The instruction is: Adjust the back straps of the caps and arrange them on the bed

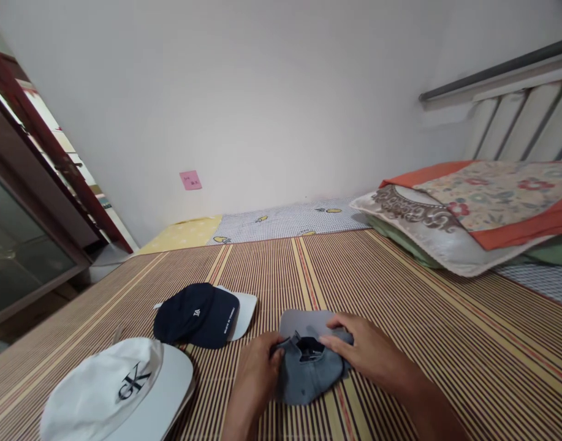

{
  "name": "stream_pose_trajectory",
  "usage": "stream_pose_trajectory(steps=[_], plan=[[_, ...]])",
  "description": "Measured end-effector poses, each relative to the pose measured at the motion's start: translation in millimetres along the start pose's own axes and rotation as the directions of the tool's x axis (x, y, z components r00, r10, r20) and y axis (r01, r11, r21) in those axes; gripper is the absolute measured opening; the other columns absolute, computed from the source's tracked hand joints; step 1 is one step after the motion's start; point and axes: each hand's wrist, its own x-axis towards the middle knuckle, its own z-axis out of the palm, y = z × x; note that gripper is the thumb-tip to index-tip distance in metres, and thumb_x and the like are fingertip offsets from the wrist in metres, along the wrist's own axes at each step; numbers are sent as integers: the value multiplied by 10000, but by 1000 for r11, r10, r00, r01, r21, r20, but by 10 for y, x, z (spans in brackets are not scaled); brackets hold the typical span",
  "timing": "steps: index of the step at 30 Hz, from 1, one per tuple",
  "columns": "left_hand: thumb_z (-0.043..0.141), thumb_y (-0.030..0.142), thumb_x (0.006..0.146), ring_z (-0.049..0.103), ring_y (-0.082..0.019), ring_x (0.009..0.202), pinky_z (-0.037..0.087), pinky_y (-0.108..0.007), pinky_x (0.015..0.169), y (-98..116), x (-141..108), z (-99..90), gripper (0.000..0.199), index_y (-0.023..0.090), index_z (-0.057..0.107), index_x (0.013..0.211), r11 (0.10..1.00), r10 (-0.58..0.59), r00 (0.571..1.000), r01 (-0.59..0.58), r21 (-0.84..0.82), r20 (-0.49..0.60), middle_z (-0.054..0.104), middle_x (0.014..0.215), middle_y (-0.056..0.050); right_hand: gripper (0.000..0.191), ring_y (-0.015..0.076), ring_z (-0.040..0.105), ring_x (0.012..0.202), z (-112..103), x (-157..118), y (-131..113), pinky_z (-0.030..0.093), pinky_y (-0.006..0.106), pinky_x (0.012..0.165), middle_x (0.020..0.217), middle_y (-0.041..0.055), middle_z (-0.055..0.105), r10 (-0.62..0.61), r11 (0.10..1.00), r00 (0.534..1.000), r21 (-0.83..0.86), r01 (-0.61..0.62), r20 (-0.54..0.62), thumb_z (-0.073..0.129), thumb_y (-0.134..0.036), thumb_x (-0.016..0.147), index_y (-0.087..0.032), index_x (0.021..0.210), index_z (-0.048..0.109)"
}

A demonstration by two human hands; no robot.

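While the other hats lie off to the left, the grey cap (308,383) sits on the near part of the striped mat (413,306), a little right of the middle, with both hands on it. From where I stand, the left hand (257,370) has its thumb and fingers pinched on the cap's left edge, and the right hand (368,349) grips the right side, its thumb close to the dark opening. The hands are apart from each other, with that opening between them. A paler grey brim (301,321) reaches out on the far side; I can't tell whether it belongs to this cap or to another beneath it. To the left lies a navy cap (189,315), a white brim (244,313) showing past its right side, and nearer still a big white cap (101,389) with black letters on its front. I'd guess the grey cap is light and soft, the crown cloth folding or caving under any push, while the brim should be stiffer and hold its curve. It doesn't look slippery, nor likely to break; the worst I'd expect is a dent or crease in the crown. The firmer edges seem the best places to take hold, one hand at each side, with only a gentle pinch on the loose cloth around the opening.
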Motion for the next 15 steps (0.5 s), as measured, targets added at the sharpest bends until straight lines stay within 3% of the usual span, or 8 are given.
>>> stream_pose_trajectory(steps=[3,9,13,15], plan=[[530,115,846,662,-233,889,381,-293,764,116,-54,-60,235,223,735,888,999,42,999,-42,-14,-4,741,887,-40,171,272,709,976,51,15,-30,455,323,764,1047,96,767,57,998,992,-42,-52,109,703,-317,869,-209,1001,711],[508,198,860,560,-201,772,375,-275,687,179,-161,-83,147,214,646,814,962,68,998,-66,-265,-2,625,791,-15,150,268,717,968,100,25,81,417,313,759,1004,76,784,75,967,990,-249,-43,119,729,-97,798,-199,903,696],[589,248,798,441,-163,683,312,-265,609,94,-89,50,50,201,600,788,888,86,988,-16,-460,131,500,715,26,142,327,732,961,252,64,150,418,341,746,976,117,796,73,942,989,-335,-26,127,729,-122,801,-180,931,723],[648,306,787,423,-154,686,308,-266,612,58,-44,105,128,184,621,816,855,96,978,14,-518,185,496,726,27,144,391,724,1004,347,92,159,430,381,776,1025,181,790,83,935,991,-352,-39,109,732,-179,820,-151,961,732]])
